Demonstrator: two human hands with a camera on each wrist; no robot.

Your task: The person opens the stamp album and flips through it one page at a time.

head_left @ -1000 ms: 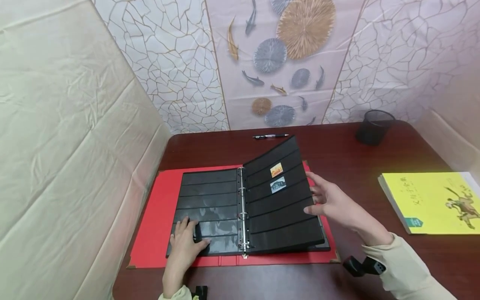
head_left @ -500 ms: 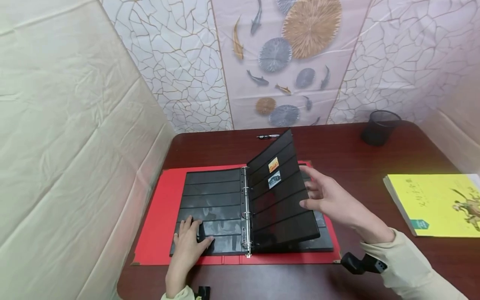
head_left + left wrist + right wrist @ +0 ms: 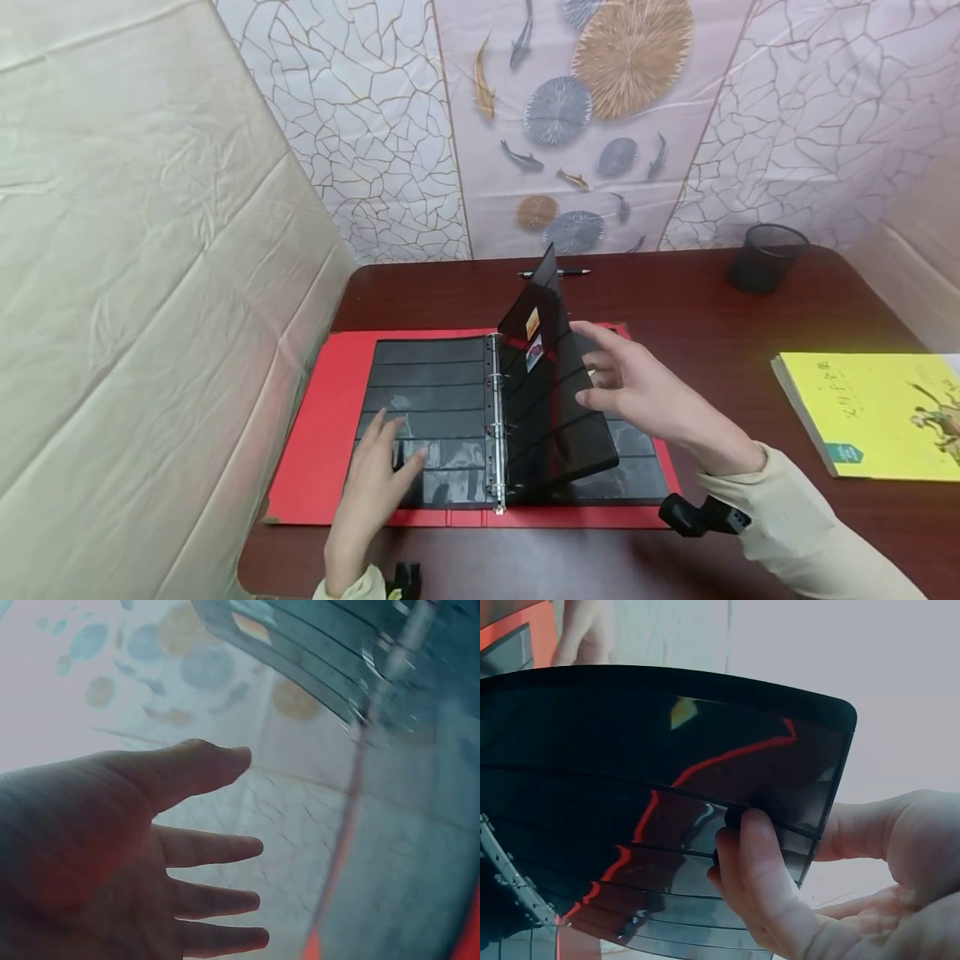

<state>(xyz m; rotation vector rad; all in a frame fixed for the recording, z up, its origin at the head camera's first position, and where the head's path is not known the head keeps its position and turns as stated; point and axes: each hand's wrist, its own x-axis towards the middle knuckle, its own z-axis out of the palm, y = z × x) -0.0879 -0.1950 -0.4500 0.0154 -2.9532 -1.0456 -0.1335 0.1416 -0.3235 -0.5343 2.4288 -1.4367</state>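
A red ring-bound stamp album lies spread on the table, with metal rings down its middle. My right hand pinches the outer edge of the raised black stock pages, which stand steeply tilted over the right side. Two small stamps show in their strips. Seen from the right wrist, the thumb is on one face and the fingers are on the other, glossy one. Over the flat left page my left hand is spread, holding nothing; its palm and parted fingers show in the left wrist view.
A pen lies behind the album, partly hidden by the raised pages. At the back right stands a black mesh pen holder. A yellow book lies on the right of the dark red table. Fabric walls enclose the back and sides.
The right hand has moved left, swinging the pages more upright and uncovering more of the right page beneath. The left hand, earlier resting on the left page, has shifted slightly with fingers spread.
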